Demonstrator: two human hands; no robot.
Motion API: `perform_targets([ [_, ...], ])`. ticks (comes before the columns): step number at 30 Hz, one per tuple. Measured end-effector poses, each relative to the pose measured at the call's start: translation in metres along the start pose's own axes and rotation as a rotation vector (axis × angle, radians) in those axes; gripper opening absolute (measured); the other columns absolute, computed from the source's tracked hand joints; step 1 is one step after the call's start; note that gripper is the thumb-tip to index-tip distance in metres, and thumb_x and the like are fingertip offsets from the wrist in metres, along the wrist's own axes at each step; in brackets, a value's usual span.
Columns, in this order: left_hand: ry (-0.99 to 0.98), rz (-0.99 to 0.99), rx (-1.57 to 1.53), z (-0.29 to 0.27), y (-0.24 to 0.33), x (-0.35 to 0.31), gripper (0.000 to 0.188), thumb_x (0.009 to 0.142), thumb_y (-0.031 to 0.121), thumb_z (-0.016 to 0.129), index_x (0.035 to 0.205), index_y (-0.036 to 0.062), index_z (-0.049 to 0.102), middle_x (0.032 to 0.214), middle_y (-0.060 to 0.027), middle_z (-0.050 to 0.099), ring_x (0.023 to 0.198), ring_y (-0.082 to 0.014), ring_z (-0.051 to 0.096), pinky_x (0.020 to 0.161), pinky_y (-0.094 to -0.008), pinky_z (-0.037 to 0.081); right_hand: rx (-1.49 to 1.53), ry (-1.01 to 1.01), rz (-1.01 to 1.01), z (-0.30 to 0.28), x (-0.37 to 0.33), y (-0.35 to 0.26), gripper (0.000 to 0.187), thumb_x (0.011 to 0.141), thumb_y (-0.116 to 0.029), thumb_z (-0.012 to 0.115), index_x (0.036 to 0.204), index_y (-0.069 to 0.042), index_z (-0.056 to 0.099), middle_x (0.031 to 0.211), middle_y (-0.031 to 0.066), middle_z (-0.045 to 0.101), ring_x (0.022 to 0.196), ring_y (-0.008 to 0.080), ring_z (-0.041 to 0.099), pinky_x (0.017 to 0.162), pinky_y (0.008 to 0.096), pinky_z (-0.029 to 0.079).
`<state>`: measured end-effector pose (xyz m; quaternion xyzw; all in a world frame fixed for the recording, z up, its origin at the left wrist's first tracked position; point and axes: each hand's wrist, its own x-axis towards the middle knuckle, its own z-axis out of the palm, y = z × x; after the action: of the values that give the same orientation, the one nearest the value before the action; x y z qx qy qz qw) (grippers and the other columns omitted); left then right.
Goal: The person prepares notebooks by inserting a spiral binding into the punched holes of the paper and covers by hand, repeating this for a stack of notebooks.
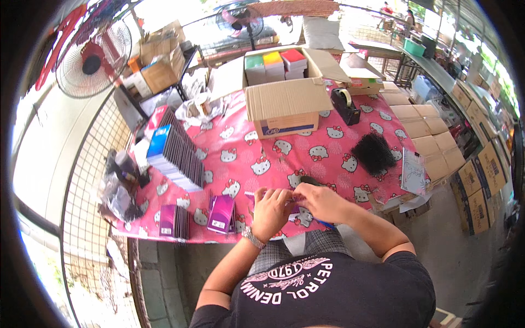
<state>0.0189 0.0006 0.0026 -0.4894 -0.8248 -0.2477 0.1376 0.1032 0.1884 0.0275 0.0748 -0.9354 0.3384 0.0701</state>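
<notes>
Near the table's front edge, my left hand [272, 210] and my right hand [321, 202] meet with closed fingers over a purple booklet [295, 210]. Only bits of it show, since my fingers cover most of it. A dark object [309, 180] lies just beyond my right hand, and something thin and blue [324, 223] shows below that hand. To the left of my left hand lie a few purple booklets [221, 214]. Farther left stands a row of purple booklets [174, 221] packed together.
A long row of blue-covered booklets [178, 156] leans at the left. An open cardboard box [287, 109] holding colored stacks stands at the back. Right of it are a black tape dispenser [346, 106], a black bristly bundle [374, 153] and a printed card [414, 171]. A pink patterned cloth [262, 167] covers the table.
</notes>
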Motion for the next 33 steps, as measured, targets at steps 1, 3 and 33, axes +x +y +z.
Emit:
perform_targets([
  [1,0.006,-0.011,-0.018,0.001,0.003,-0.001,0.025,0.084,0.023,0.071,0.106,0.0165,0.062,0.094,-0.0015,0.066,0.094,-0.0221,0.063,0.097,-0.0456,0.038,-0.008,0.075,-0.024,0.002,-0.005,-0.01,0.027,0.09,-0.017,0.067,0.11,-0.007,0.051,0.096,0.0168,0.064,0.088,0.0418,0.065,0.074,0.0514,0.052],
  [3,0.018,-0.005,0.013,0.005,0.002,0.002,0.025,0.083,0.021,0.07,0.105,0.0159,0.062,0.094,-0.0018,0.066,0.094,-0.0222,0.063,0.097,-0.0451,0.038,-0.017,0.178,-0.002,0.011,-0.007,-0.01,0.027,0.091,-0.018,0.066,0.111,-0.007,0.052,0.101,0.017,0.063,0.089,0.0409,0.064,0.075,0.0498,0.053],
  [33,-0.112,0.038,-0.011,0.003,-0.017,-0.004,0.022,0.084,0.019,0.073,0.105,0.0167,0.066,0.103,-0.0017,0.068,0.11,-0.0248,0.061,0.109,-0.0594,0.026,-0.303,-0.302,0.227,0.039,0.048,0.15,0.051,0.076,-0.033,0.074,0.119,-0.008,0.062,0.135,0.0161,0.059,0.117,0.0309,0.058,0.099,0.042,0.047],
])
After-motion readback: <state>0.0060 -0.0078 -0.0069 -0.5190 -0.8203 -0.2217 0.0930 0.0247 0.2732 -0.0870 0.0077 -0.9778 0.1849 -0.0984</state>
